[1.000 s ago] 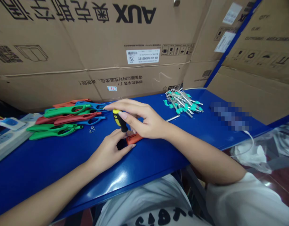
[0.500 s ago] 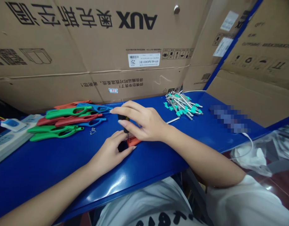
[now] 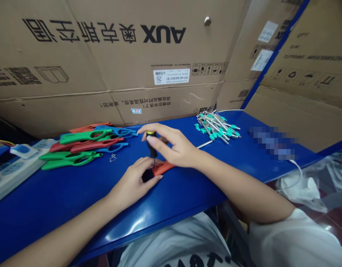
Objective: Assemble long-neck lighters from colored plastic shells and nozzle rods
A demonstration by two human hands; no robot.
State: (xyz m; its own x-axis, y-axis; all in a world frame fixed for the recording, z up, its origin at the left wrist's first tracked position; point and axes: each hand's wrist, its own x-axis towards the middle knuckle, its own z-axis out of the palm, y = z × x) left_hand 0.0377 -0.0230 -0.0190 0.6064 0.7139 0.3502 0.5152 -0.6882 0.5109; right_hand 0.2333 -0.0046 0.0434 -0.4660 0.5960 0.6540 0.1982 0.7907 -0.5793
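My right hand [image 3: 176, 146] is closed on a screwdriver [image 3: 152, 146] with a black and yellow handle, held upright with its shaft pointing down. The tip meets an orange plastic lighter body [image 3: 163, 168] lying on the blue table. Thumb and fingers of my left hand [image 3: 136, 177] grip the near end of that orange piece from the left. Part of the piece is hidden under my right hand, and from behind that hand a metal tube [image 3: 204, 144] sticks out to the right.
Green, red, orange and blue lighter bodies [image 3: 84, 139] lie piled at the left, with small screws [image 3: 112, 158] beside them. A white power strip [image 3: 23, 165] is at far left. Metal tubes with teal parts [image 3: 217, 127] are heaped at the back right. Cardboard [image 3: 117, 55] stands behind.
My right fingers have shifted around the screwdriver handle, showing its yellow top now. The screwdriver stays on the orange piece. The whole view has shifted slightly.
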